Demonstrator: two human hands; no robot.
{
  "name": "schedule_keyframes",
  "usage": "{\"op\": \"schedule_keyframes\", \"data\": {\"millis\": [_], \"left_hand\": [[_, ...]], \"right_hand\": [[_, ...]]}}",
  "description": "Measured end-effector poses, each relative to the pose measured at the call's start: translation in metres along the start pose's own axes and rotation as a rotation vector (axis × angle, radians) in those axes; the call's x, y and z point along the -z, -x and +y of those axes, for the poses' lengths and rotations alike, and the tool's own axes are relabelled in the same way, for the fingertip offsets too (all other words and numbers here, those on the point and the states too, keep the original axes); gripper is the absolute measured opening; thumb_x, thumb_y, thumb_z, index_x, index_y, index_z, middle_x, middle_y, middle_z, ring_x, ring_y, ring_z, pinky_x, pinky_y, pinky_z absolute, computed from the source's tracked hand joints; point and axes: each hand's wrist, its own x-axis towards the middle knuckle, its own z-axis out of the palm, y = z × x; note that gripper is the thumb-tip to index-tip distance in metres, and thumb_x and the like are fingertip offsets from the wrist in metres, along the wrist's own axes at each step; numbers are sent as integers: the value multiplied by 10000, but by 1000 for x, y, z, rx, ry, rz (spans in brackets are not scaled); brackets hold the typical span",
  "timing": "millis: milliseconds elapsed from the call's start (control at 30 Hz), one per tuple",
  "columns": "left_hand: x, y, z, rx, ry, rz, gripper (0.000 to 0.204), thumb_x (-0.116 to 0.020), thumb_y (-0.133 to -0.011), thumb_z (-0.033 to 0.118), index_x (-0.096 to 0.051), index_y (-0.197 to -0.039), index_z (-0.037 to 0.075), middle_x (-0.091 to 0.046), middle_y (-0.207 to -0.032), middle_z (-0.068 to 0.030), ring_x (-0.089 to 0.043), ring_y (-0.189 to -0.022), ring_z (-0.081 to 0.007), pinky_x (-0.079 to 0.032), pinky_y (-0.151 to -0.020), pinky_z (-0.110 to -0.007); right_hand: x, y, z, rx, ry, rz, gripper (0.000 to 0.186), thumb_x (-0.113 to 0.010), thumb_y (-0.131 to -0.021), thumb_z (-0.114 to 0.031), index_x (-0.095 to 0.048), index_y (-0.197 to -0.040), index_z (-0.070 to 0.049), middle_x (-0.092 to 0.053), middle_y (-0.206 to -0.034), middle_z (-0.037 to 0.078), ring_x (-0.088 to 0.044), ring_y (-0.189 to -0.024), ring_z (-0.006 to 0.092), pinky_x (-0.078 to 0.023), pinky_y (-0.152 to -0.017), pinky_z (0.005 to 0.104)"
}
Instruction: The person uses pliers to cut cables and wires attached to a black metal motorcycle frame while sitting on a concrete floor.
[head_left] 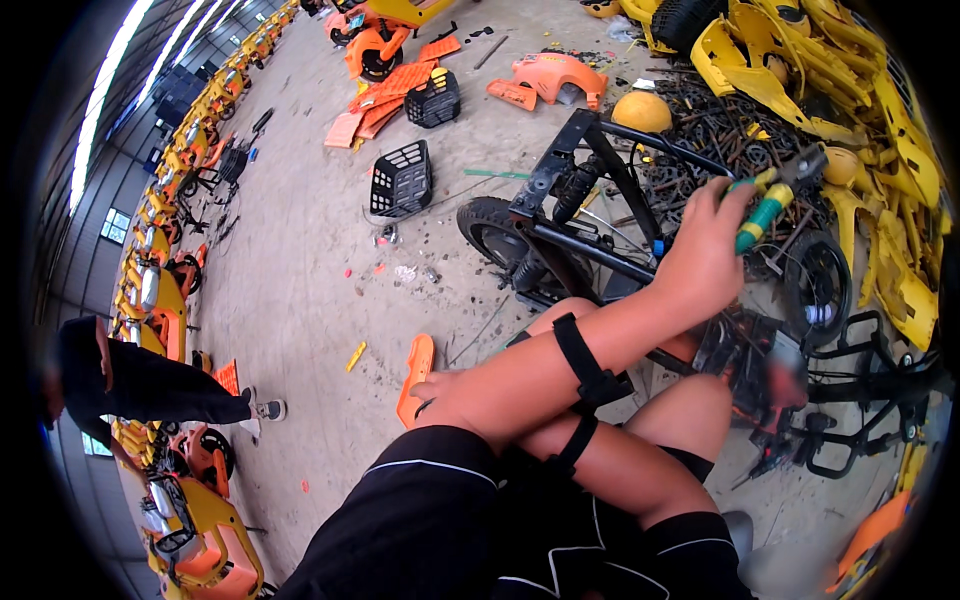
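Note:
My left hand (pixel 703 255) reaches across my knees and is shut on a tool with a green-and-yellow handle (pixel 763 212), its dark head pointing up and right. The hand hovers over a stripped black bike frame (pixel 600 190) lying on the concrete, with a small tyre (pixel 488 226) at its left and a wheel (pixel 820 290) at its right. A black strap (pixel 590 375) wraps that forearm. Low on the frame, a blurred skin-coloured patch (pixel 790 382) may be my right hand; its grip is not readable.
Yellow plastic body shells (pixel 800 60) and dark scrap metal pile up at the top right. Two black baskets (pixel 402 180) and orange panels (pixel 385 100) lie on the floor beyond. Another person in dark clothes (pixel 150 385) sits at the left by rows of yellow-orange vehicles (pixel 200 540).

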Motion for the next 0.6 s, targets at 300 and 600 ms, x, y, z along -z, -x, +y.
{"op": "schedule_keyframes", "data": {"millis": [300,600], "left_hand": [[87,-33,3,-173,-176,-36,764,-557,-723,-150,-485,-1461,32,-523,-1431,-254,-545,-1313,-438,-452,-1133,-475],[98,-21,-50,-112,-183,-157,784,-579,-728,-133,-486,-1486,47,-547,-1404,-264,-502,-1314,-464,-418,-1132,-494]], "right_hand": [[70,33,-21,-67,922,457,639,-695,-909,-212,-509,-1500,-59,-532,-1518,184,-486,-1429,330,-355,-1218,462],[137,102,-100,-248,587,693,395,-667,-951,-233,-673,-1264,7,-717,-1165,230,-682,-1106,417,-548,-962,447]]}}
